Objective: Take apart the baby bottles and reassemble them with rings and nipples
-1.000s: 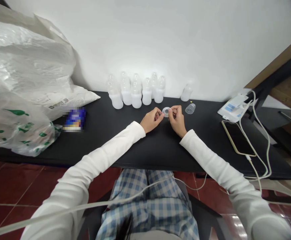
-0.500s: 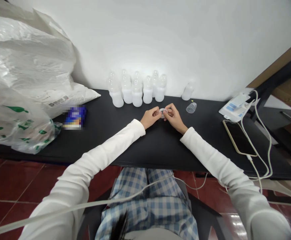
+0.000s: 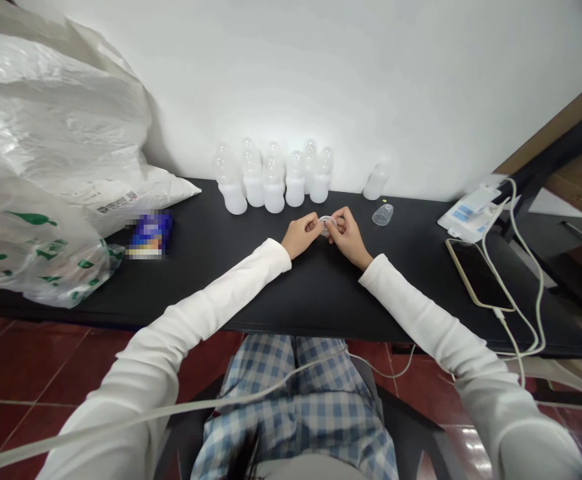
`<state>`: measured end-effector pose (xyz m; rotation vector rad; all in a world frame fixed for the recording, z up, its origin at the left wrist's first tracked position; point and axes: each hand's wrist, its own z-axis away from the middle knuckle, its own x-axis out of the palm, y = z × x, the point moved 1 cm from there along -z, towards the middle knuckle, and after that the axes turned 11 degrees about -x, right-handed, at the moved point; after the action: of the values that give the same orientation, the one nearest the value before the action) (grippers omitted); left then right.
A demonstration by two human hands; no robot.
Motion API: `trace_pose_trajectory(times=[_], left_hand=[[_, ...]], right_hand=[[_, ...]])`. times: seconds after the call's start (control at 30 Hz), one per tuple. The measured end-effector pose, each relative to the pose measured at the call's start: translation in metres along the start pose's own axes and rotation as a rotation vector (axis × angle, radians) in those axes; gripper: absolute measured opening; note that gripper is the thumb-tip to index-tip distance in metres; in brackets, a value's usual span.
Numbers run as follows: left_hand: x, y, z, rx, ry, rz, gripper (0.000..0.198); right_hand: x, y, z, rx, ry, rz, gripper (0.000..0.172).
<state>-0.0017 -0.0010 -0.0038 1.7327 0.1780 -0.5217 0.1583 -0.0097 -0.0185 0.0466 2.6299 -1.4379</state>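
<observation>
A small whitish baby bottle collar ring (image 3: 327,219) is pinched between my two hands above the black table. My left hand (image 3: 301,235) grips its left edge with thumb and fingers. On the opposite edge, my right hand (image 3: 348,235) closes round it, thumb inward. Fingers partly cover the ring, so what sits inside it cannot be made out. To the right lies a clear dome cap (image 3: 383,215) on its side. Behind that cap stands a baby bottle body (image 3: 376,181) without a dome cap. Several capped white baby bottles (image 3: 274,183) stand upright behind my hands, near the wall.
Large white plastic bags (image 3: 61,113) fill the left side, with a blue packet (image 3: 149,235) beside them. At the right are a phone (image 3: 478,275) on a cable, a white package (image 3: 471,212) and looped white cables (image 3: 538,293). Another cable (image 3: 171,408) crosses over my lap.
Both hands stay almost in place, with the ring tilted slightly and showing a little more between the fingers. The bottles and cap have not moved.
</observation>
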Motion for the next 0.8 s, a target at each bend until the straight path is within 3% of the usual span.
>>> trace_pose_trajectory(times=[0.43,0.8], left_hand=[[-0.0037,0.0013,0.0003,-0.041,-0.077,0.048,0.030],[-0.0029,0.0020,0.0018,0.025,-0.081,0.003,0.030]], right_hand=[[-0.0053,-0.0024,0.0004,-0.058,-0.101,0.005,0.051],[-0.0059,-0.0073,0.0011,-0.071,-0.083,0.012,0.049]])
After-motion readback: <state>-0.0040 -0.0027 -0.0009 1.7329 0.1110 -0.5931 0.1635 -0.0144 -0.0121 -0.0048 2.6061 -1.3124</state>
